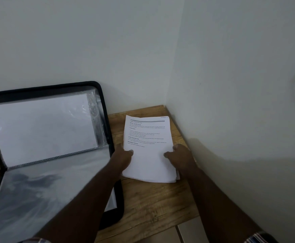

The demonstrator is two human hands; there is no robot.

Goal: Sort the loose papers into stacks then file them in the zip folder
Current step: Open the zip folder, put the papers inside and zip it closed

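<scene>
While both hands grasp the papers from either side, the scene reads as follows.

Papers: a white stack of papers point(149, 151) lies on the wooden table point(148, 207), near the corner where the two walls meet; the top sheet carries printed text on its upper half, too blurred to read.

Left hand: the left hand point(123, 157) grips the stack's left edge, thumb on top of the top sheet, the other fingers hidden under or behind the edge.

Right hand: the right hand point(180, 155) grips the right edge, thumb on top and pointing inward, fingers curled round the side.

Folder: the black zip folder point(52, 155) lies open just left of the stack, its far half leaning up against the wall point(90, 41); clear sleeves show inside, and the upper one holds a white sheet.

Sleeves: striped cuffs show at the bottom edge on both arms.
</scene>
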